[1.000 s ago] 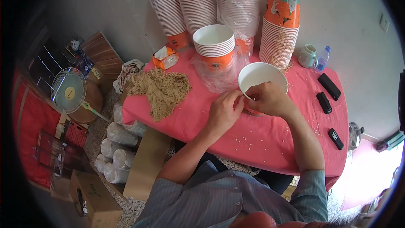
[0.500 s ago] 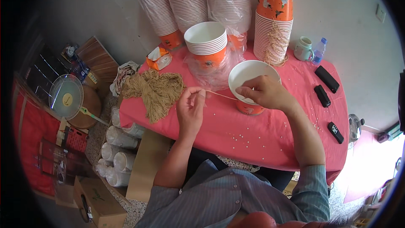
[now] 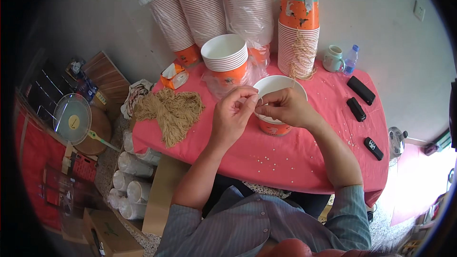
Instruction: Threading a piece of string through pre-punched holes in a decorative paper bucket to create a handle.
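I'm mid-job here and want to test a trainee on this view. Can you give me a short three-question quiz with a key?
1. What tan thing lies on the table, to the left of the left hand?

2. True or false: the mug stands to the left of the bottle.

3. The fingertips of the left hand and right hand are closest to which of these?
a) fan
b) near tub
c) wall socket

Key:
1. A cord bundle.
2. True.
3. b.
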`<state>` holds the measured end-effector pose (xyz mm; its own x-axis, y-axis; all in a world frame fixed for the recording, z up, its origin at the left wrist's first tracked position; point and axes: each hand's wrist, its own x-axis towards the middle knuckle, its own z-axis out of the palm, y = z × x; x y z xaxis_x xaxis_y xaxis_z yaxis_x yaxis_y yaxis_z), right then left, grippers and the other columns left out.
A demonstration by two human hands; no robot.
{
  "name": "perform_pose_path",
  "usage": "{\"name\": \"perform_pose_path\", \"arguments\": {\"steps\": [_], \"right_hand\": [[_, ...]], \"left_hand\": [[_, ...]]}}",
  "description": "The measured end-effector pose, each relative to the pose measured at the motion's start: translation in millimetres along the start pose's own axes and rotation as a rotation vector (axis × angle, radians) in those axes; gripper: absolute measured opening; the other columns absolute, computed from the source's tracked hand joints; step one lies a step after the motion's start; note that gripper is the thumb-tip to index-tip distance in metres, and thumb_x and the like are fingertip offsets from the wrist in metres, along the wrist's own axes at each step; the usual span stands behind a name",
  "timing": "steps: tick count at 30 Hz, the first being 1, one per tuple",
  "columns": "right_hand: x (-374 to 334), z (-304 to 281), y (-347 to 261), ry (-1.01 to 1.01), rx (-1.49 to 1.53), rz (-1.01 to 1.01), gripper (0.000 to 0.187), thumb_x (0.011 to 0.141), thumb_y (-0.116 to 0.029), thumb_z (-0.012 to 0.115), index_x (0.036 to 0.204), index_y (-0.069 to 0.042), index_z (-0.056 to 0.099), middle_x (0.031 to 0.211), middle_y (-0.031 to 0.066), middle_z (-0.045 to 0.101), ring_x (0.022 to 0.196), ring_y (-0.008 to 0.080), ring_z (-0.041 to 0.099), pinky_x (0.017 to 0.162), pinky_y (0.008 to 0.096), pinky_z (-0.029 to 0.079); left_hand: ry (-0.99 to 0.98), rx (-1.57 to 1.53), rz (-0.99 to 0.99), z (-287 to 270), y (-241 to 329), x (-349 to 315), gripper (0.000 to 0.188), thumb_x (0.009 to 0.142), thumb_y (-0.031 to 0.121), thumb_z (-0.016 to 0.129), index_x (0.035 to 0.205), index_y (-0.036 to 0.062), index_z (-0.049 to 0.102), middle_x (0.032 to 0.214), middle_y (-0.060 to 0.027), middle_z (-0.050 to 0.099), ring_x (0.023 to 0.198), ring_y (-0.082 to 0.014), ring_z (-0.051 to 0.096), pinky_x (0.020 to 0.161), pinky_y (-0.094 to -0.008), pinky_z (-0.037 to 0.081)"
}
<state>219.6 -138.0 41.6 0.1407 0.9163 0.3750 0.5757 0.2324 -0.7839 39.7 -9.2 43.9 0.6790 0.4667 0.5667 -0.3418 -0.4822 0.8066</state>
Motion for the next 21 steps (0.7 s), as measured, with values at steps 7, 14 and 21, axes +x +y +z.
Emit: {"name": "perform_pose_path", "arguments": {"steps": [7,14,21], "right_hand": [[7,-2,-21,0.032,0.234,0.223,0.021,0.106,-0.021,0.074,0.110,-0.002,0.081,0.078,-0.0006,0.072,0.067,0.0047,0.064,0.058,0.0250,0.049],[7,-9,-18,0.159,0.367,0.248,0.021,0.107,-0.020,0.068,0.106,-0.002,0.080,0.071,0.0009,0.068,0.058,0.0054,0.061,0.048,0.0245,0.046],[10,-6,-8,0.265,0.462,0.268,0.022,0.111,-0.023,0.067,0.106,-0.004,0.076,0.071,-0.0003,0.065,0.057,0.0054,0.060,0.048,0.0238,0.046]], "left_hand": [[0.029,-0.116,-0.193,18,-4,-17,0.025,0.114,0.013,0.062,0.131,-0.0051,0.066,0.116,-0.0083,0.074,0.101,-0.0113,0.069,0.088,-0.0255,0.055],[-0.037,-0.060,-0.290,16,-11,-15,0.018,0.112,0.010,0.064,0.120,-0.0053,0.069,0.102,-0.0079,0.079,0.096,-0.0116,0.073,0.086,-0.0272,0.058],[-0.010,-0.226,-0.371,11,-15,-11,0.013,0.108,0.014,0.068,0.111,0.0012,0.071,0.096,-0.0034,0.078,0.083,-0.0052,0.067,0.070,-0.0218,0.050]]}}
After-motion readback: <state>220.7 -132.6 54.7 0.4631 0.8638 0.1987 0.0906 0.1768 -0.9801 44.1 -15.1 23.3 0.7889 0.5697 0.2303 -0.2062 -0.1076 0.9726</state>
